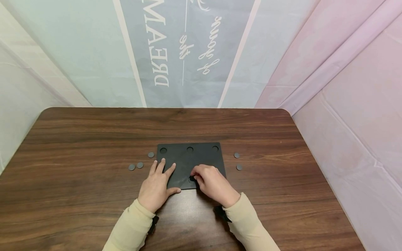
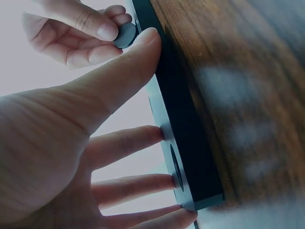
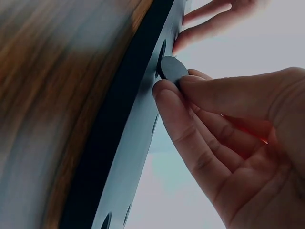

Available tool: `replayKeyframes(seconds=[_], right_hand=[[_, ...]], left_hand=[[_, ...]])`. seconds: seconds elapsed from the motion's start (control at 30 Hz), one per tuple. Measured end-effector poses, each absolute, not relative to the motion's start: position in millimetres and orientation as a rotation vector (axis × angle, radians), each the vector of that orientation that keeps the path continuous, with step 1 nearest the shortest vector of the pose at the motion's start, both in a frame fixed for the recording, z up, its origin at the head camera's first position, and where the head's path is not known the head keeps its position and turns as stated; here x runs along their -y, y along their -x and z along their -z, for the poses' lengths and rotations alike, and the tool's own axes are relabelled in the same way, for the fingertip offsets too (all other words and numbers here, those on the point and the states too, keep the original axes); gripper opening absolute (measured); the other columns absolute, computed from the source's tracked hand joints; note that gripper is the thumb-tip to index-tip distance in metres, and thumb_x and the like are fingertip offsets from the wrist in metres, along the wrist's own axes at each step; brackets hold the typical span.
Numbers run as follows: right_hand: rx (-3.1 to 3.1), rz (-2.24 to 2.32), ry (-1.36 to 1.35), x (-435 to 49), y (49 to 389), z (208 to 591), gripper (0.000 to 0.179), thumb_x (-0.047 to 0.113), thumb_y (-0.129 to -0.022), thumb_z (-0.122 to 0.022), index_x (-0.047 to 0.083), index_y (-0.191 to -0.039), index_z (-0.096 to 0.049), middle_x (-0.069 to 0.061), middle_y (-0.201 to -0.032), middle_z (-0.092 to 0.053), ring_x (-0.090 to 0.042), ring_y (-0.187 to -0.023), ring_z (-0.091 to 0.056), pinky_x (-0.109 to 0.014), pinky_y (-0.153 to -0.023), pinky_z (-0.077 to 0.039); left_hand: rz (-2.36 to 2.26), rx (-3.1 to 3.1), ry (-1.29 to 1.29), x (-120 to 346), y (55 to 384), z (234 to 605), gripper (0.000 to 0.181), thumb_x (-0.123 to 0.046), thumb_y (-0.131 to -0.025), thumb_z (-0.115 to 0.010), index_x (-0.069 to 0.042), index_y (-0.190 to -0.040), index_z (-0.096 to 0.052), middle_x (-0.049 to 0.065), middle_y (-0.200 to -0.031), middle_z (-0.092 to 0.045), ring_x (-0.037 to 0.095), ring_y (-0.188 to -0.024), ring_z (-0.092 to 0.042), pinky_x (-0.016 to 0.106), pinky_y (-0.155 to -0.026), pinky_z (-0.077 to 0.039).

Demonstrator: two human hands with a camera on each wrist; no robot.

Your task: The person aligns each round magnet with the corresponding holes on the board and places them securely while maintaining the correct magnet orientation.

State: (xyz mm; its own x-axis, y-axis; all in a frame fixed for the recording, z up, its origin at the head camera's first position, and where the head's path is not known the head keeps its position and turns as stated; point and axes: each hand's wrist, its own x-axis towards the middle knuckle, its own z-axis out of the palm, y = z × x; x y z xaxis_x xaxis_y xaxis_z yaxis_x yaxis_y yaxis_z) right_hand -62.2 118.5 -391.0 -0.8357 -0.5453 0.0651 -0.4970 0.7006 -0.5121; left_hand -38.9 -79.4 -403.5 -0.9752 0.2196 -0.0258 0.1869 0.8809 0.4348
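A brown wood-grained table (image 1: 282, 209) bears a black board (image 1: 187, 161) between three grey discs (image 1: 140, 165) and two more discs (image 1: 239, 167).

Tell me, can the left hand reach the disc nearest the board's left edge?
Probably yes: the left hand holds nothing, and the disc lies close by, with nothing between them.

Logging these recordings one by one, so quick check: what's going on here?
A person's right hand pinches a small disc, tilted at a recess in the black board. The spread left hand touches the board's left part. Five other discs lie on the wooden table, three left of the board and two right.
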Motion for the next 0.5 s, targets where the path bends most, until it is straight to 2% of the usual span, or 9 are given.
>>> replayKeyframes(seconds=[0.5], right_hand=[[-2.796, 0.765, 0.860, -113.7, 61.0, 392.1, 0.014, 0.001, -0.092, -0.059, 0.008, -0.097, -0.071, -0.002, -0.093, -0.068, -0.014, -0.083, -0.066, -0.025, -0.072, -0.055]], left_hand=[[-0.684, -2.974, -0.320, 79.2, 38.9, 404.8, 0.073, -0.037, -0.071, -0.083, -0.009, -0.134, -0.058, 0.028, -0.141, -0.045, 0.049, -0.133, -0.038, 0.048, -0.067, -0.057]])
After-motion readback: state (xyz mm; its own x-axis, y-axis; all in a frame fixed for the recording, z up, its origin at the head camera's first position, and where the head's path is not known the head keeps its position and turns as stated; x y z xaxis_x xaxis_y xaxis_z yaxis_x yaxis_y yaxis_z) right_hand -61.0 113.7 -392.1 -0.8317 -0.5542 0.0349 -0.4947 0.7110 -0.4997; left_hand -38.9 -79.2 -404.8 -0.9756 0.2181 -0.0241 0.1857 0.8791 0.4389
